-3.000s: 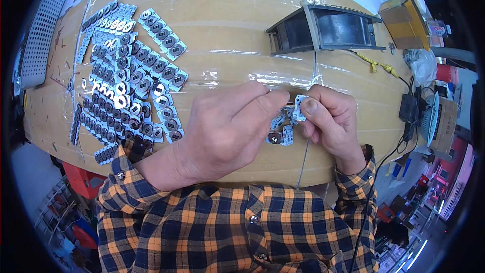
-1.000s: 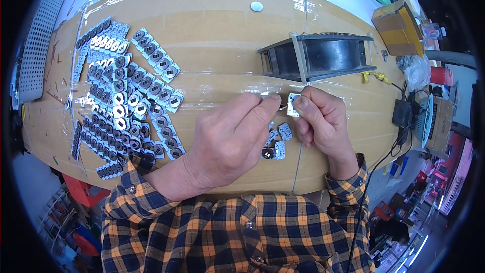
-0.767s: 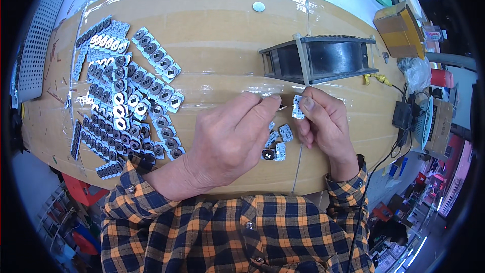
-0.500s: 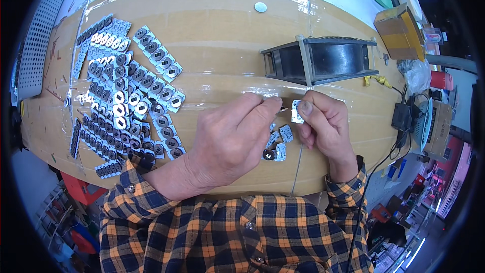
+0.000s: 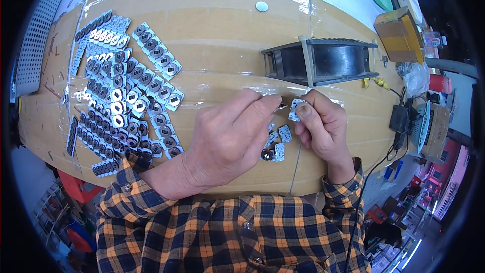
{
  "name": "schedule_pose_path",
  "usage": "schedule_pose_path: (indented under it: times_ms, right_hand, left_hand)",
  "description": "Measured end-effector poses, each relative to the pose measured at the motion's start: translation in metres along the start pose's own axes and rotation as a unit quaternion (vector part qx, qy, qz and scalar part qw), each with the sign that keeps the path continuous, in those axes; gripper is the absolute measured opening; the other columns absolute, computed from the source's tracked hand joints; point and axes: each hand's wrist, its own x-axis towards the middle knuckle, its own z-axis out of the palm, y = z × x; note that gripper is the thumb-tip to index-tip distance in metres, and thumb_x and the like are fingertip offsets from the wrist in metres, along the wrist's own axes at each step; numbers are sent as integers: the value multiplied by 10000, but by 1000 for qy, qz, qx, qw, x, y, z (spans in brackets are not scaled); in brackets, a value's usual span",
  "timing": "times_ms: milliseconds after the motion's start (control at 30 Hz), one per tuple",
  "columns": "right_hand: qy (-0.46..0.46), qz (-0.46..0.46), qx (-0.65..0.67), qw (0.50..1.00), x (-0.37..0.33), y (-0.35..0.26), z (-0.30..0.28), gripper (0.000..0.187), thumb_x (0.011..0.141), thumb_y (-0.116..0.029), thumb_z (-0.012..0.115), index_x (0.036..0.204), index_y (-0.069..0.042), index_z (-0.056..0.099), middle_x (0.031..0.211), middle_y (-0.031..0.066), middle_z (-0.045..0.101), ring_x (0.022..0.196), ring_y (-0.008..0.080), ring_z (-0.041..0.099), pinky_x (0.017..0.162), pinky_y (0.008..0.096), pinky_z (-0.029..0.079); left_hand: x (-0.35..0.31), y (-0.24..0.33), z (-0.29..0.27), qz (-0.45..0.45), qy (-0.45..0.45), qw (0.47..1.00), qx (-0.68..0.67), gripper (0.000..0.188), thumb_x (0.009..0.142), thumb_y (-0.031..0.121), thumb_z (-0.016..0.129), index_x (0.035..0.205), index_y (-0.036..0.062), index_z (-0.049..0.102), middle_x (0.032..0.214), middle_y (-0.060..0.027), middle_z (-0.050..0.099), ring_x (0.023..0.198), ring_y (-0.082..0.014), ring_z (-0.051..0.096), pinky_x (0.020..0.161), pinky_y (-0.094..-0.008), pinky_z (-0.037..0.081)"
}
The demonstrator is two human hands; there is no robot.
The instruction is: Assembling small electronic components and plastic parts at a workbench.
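Right grip (image 5: 326,126): thumb and finger pinching small circuit board (image 5: 295,112), raised over surface (image 5: 217,30). Left grip (image 5: 225,134), just beside: fingertips pressed together on shiny sliver (image 5: 283,106), mostly hidden. Nearby, loose board pieces (image 5: 284,134). Beyond, black fan-like unit (image 5: 338,60). Far left, overlapping board strips (image 5: 156,53).

Seeing board strips (image 5: 118,82) lying heaped on the table (image 5: 217,45) at frame left, right of a tray (image 5: 38,45); seeing loose boards (image 5: 279,152) lying between left hand (image 5: 227,136) and right hand (image 5: 323,126) near the centre, a fan (image 5: 333,60) sitting above them at upper right, left of a carton (image 5: 399,35).
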Motion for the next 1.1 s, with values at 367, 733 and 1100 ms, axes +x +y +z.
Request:
schedule_pose_path:
  times_ms: [367,733,1100]
  right_hand:
    - [-16,-2,-10,1000,1,0,0,306,1033,-293,505,869,-43,573,603,-45,534,477,-3,431,427,164,309]
    - [-14,-9,-21,1000,1,0,0,297,1021,-254,517,823,-38,566,576,-47,511,463,1,412,428,179,307]
    - [8,-1,-5,1000,1,-1,3,249,1004,-198,508,832,-35,584,592,-38,542,467,-1,435,430,175,314]
  left_hand:
    - [0,1,1,14,-13,1000,-2,349,730,-87,674,1075,-46,647,886,-132,627,686,-247,651,565,-327,522]
    - [1,8,-3,-11,-30,999,1,352,739,-114,672,1084,-44,658,941,-157,658,728,-273,673,605,-329,537]
    - [2,0,2,31,-7,1000,-2,366,701,-65,669,1064,-35,629,835,-103,569,644,-240,614,526,-344,505]
